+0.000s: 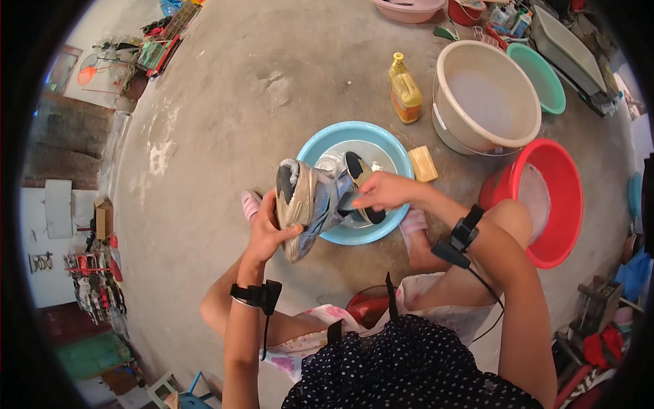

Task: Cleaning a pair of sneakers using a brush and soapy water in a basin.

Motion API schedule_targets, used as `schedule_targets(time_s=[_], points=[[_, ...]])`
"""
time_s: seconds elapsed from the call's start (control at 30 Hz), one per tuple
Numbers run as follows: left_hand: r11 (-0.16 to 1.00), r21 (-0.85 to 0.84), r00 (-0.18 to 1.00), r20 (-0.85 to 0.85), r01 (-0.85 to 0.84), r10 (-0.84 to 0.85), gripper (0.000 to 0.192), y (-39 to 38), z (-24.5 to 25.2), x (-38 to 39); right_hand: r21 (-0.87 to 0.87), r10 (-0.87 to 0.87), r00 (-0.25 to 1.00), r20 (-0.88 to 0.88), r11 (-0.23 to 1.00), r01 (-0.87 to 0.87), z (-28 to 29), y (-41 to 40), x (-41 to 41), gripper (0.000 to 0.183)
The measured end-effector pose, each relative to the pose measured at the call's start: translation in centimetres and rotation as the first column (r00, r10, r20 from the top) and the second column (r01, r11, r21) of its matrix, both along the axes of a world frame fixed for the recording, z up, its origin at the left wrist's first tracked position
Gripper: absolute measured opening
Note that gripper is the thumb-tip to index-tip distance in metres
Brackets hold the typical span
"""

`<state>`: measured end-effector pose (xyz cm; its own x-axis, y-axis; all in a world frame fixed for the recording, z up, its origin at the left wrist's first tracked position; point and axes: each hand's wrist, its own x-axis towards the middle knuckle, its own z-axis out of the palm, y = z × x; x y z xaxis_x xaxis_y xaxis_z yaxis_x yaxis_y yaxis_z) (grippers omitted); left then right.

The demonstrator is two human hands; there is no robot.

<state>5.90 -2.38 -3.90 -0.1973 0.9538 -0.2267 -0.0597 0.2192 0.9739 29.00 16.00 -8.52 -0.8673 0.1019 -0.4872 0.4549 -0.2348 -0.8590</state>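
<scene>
My left hand (268,227) grips a wet beige and blue-grey shoe (296,204) by its sole, tilted over the left rim of a light-blue basin (395,227). My right hand (386,191) is closed on a grey-blue brush (348,201), whose working end is at the shoe's upper and partly hidden. A second shoe (357,171), black and beige, rests in the basin's cloudy water, partly behind my right hand. Beside the basin's right rim lies a yellow bar of soap (423,163). A yellow detergent bottle with a pump top (405,91) stands beyond it.
A large cream bucket (488,94) holds cloudy water, with a green basin (537,76) behind. To the right, a red bucket (567,204) leans open-side towards me, with suds inside. A pink basin (409,11) is at the top. My slippered feet flank the blue basin.
</scene>
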Motion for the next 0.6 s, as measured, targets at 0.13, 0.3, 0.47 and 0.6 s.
schedule_targets(time_s=[0.13,0.3,0.47,0.6], points=[[1.0,-0.021,0.997,0.068,-0.021,0.023,0.085,-0.5,-0.6,0.2,0.484,0.018,0.994,-0.107,0.874,0.036,-2.0,2.1,1.5,0.049],[1.0,-0.008,1.0,-0.006,0.01,-0.01,0.086,0.1,-0.2,1.2,0.58,0.074,0.992,-0.098,0.814,-0.003,-0.4,-0.1,1.1,0.048],[0.992,0.012,0.961,-0.251,0.125,-0.118,0.088,1.1,0.4,2.6,0.761,-0.03,0.993,0.115,0.646,-0.068,-0.3,0.2,1.9,0.044],[0.999,0.05,0.998,-0.052,-0.015,0.018,0.086,1.1,1.5,3.2,0.813,-0.049,0.999,0.019,0.582,0.013,-0.4,1.9,3.4,0.057]])
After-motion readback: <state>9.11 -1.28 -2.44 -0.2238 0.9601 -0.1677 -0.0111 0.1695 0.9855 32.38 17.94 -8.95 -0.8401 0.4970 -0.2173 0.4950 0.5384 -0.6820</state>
